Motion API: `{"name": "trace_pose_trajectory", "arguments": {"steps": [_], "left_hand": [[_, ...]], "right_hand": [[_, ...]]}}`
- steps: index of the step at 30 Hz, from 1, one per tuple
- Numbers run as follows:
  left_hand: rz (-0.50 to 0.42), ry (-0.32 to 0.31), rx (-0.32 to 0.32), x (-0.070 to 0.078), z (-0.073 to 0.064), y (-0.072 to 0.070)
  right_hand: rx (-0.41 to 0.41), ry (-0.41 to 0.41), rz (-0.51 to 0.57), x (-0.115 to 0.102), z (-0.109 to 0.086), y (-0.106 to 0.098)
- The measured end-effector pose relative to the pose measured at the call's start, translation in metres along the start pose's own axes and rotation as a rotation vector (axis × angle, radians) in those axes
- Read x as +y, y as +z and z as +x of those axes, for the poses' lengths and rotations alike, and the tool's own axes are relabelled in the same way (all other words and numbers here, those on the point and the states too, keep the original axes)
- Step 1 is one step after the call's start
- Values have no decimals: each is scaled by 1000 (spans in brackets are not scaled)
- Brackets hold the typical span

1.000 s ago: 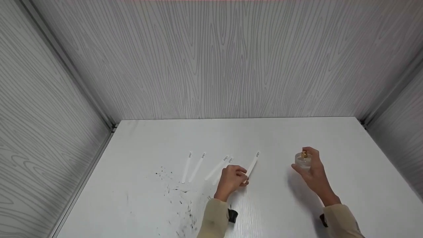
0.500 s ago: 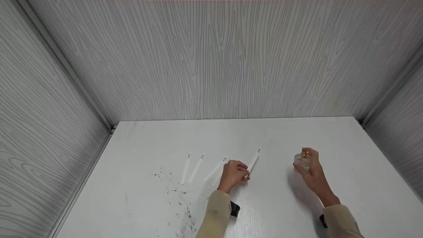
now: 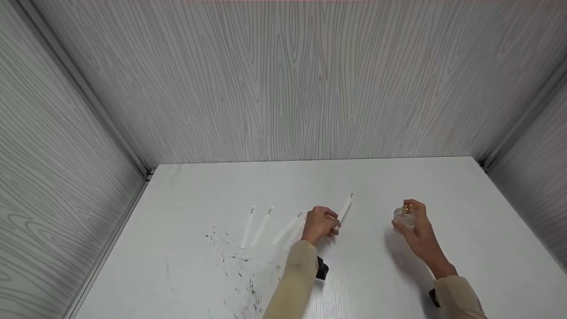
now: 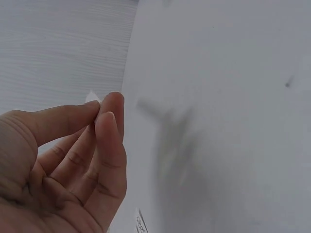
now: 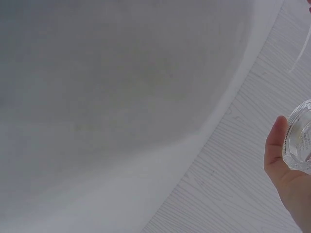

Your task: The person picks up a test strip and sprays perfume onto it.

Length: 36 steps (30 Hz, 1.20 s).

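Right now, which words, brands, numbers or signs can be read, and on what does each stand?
White strip, left wrist view: perhaps "Bell", cut off, uncertain.
Held strip: print too small to read.
Other strips on the table: print too small.
Clear bottle: faint marks, too blurred.

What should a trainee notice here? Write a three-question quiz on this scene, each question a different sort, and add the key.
1. What colour is the top of the clear container in the right hand? A) blue B) gold C) red
2. True or false: the left hand holds nothing.
3. Fill in the missing word: the dark marks on the table lie nearer the ____ hand.

Key: 1. B. 2. False; it pinches a white strip. 3. Left.
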State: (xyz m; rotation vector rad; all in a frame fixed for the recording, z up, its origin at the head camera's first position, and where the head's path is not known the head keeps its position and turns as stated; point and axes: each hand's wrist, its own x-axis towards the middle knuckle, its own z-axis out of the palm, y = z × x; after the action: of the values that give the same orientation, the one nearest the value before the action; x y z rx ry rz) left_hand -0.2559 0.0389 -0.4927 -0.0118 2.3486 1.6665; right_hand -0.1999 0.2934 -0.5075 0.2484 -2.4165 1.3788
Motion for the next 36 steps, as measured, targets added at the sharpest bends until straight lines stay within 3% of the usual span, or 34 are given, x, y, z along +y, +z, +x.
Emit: {"name": "trace_pose_trajectory", "arguments": {"steps": [11, 24, 36], "left_hand": [[49, 8, -48, 13, 22, 24], [92, 47, -47, 10, 38, 41], [-10, 0, -71, 11, 46, 57]], "right_hand": [[-3, 3, -20, 1, -1, -2], [-1, 18, 27, -1, -3, -5], [-1, 45, 9, 0, -5, -8]]}}
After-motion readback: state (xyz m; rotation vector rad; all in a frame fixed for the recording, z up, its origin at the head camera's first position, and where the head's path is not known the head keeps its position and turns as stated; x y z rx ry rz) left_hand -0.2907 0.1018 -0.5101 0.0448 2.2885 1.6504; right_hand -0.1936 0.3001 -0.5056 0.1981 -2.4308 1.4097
